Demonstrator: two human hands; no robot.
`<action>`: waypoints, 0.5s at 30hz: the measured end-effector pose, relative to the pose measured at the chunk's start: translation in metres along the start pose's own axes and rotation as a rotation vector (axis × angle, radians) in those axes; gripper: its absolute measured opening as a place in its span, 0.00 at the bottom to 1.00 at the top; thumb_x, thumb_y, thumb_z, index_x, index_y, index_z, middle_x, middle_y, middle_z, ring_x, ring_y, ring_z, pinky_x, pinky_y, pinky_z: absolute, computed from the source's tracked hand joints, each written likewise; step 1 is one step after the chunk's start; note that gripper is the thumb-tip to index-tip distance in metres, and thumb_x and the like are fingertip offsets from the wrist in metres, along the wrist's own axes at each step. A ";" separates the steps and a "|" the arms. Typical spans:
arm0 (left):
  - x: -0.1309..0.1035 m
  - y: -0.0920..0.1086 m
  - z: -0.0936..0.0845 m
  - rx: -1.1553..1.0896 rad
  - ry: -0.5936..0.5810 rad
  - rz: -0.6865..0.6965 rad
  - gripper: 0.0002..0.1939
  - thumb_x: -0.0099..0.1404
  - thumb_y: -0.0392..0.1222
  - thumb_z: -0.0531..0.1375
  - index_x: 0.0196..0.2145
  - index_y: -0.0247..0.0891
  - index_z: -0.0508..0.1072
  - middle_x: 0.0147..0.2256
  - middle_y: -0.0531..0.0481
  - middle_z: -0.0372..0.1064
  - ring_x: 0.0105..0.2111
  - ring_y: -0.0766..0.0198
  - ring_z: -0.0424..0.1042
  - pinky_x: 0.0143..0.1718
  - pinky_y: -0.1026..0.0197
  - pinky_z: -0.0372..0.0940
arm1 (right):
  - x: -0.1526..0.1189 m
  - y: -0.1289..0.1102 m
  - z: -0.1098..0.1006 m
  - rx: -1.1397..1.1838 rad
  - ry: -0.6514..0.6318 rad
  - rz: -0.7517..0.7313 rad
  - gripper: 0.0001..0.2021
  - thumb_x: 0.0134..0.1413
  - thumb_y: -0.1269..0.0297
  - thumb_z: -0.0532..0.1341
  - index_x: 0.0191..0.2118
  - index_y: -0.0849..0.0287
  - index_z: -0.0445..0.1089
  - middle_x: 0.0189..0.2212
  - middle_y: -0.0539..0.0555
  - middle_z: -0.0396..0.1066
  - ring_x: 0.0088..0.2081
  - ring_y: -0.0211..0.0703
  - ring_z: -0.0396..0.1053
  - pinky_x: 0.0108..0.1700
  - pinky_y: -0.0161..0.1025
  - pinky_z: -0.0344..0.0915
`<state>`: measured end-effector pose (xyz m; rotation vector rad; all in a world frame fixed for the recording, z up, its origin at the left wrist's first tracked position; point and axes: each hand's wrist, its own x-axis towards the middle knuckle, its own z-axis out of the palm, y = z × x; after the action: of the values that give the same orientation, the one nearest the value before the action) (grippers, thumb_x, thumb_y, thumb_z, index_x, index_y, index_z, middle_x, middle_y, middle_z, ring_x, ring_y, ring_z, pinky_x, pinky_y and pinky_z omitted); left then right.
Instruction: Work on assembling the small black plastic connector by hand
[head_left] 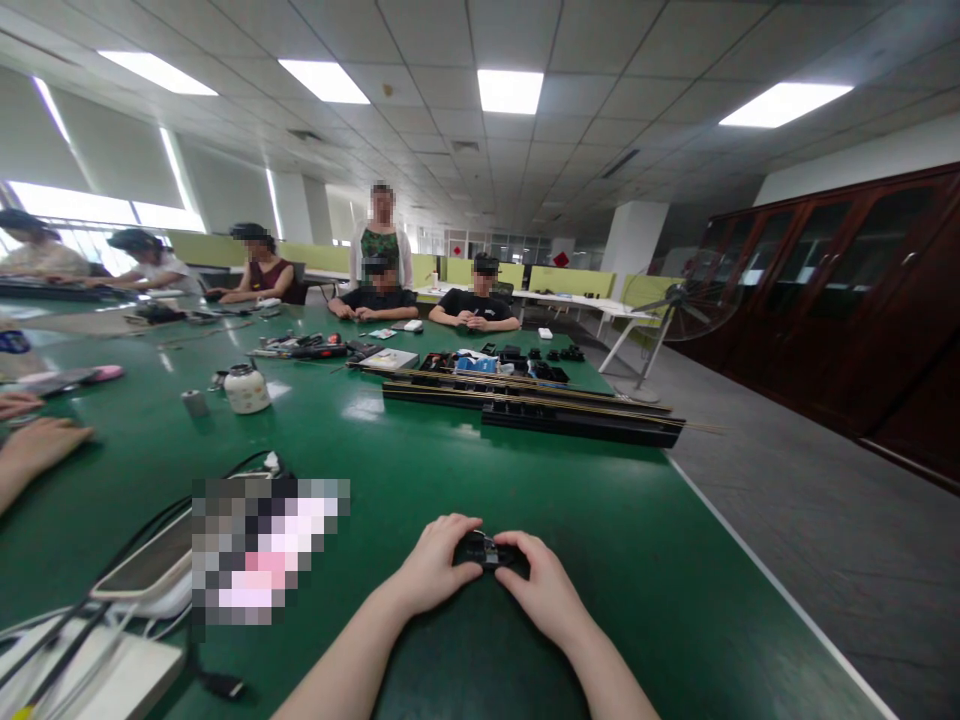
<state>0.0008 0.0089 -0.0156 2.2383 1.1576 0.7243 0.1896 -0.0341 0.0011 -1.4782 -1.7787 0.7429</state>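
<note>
A small black part with a silvery metal piece at its middle [489,552] lies low over the green table [420,470], between my two hands. My left hand [439,562] grips its left end, thumb in front and fingers behind. On the other end, my right hand [538,578] closes in the same way. The fingers cover both ends, so the part's full shape is hidden. It is too small and dark to name its kind. To the left of my hands lies a phone-like device [150,560] among cables, beside a blurred-out patch.
Long black rails with thin brass-coloured rods [581,425] lie ahead. A white patterned jar [246,388] and a grey cylinder [194,403] stand left. Another person's hand [46,445] rests at the left edge. Several people sit around the table. A fan [679,296] stands beyond the right edge.
</note>
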 end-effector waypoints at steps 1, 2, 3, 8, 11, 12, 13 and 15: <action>0.000 0.000 0.000 0.000 -0.004 0.005 0.26 0.53 0.36 0.62 0.50 0.42 0.65 0.47 0.47 0.66 0.49 0.53 0.63 0.52 0.53 0.56 | 0.000 0.000 0.000 0.001 -0.002 0.006 0.16 0.43 0.71 0.59 0.41 0.54 0.70 0.42 0.52 0.72 0.47 0.46 0.67 0.52 0.43 0.59; 0.000 0.000 -0.001 -0.001 -0.007 0.009 0.25 0.53 0.36 0.62 0.50 0.42 0.66 0.47 0.47 0.66 0.48 0.54 0.63 0.51 0.53 0.57 | 0.000 0.000 0.000 0.001 -0.005 0.011 0.16 0.43 0.71 0.59 0.41 0.54 0.70 0.42 0.52 0.72 0.47 0.46 0.67 0.52 0.43 0.59; 0.000 0.001 -0.002 -0.001 -0.010 0.012 0.23 0.53 0.36 0.62 0.49 0.42 0.67 0.46 0.47 0.66 0.48 0.54 0.63 0.51 0.54 0.57 | 0.000 -0.001 0.000 0.001 -0.008 0.013 0.16 0.43 0.71 0.59 0.41 0.54 0.70 0.42 0.52 0.72 0.47 0.46 0.67 0.52 0.43 0.59; 0.000 0.004 -0.005 -0.001 -0.015 0.032 0.17 0.56 0.36 0.60 0.45 0.42 0.69 0.44 0.49 0.67 0.46 0.56 0.64 0.49 0.56 0.58 | 0.000 -0.002 -0.001 0.000 -0.017 0.015 0.15 0.44 0.70 0.59 0.42 0.54 0.70 0.42 0.52 0.72 0.46 0.45 0.67 0.52 0.43 0.59; 0.000 0.005 -0.005 -0.004 -0.016 0.036 0.18 0.56 0.36 0.60 0.45 0.43 0.68 0.45 0.49 0.67 0.46 0.56 0.63 0.49 0.56 0.58 | 0.000 -0.003 -0.002 -0.014 -0.017 0.019 0.15 0.44 0.70 0.59 0.42 0.54 0.70 0.42 0.52 0.72 0.46 0.46 0.67 0.51 0.43 0.60; 0.000 0.004 -0.005 -0.007 -0.017 0.033 0.18 0.56 0.35 0.60 0.46 0.43 0.68 0.45 0.49 0.66 0.47 0.56 0.63 0.50 0.55 0.57 | -0.001 -0.003 -0.002 -0.020 -0.017 0.020 0.15 0.44 0.70 0.59 0.41 0.54 0.70 0.41 0.52 0.72 0.46 0.46 0.67 0.51 0.43 0.60; 0.000 0.004 -0.004 -0.010 -0.019 0.030 0.19 0.56 0.35 0.60 0.47 0.43 0.68 0.45 0.49 0.66 0.47 0.56 0.63 0.50 0.55 0.57 | -0.001 -0.004 -0.002 -0.025 -0.018 0.021 0.15 0.44 0.70 0.59 0.41 0.54 0.70 0.41 0.52 0.72 0.46 0.46 0.67 0.51 0.43 0.60; 0.000 0.003 -0.003 -0.014 -0.020 0.017 0.22 0.55 0.35 0.61 0.49 0.43 0.67 0.46 0.48 0.66 0.48 0.55 0.63 0.51 0.54 0.57 | -0.001 -0.004 -0.002 -0.029 -0.020 0.019 0.15 0.44 0.70 0.59 0.41 0.54 0.70 0.41 0.52 0.72 0.46 0.46 0.67 0.51 0.43 0.60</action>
<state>0.0004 0.0081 -0.0112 2.2415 1.1222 0.7125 0.1893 -0.0358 0.0051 -1.5130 -1.7996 0.7471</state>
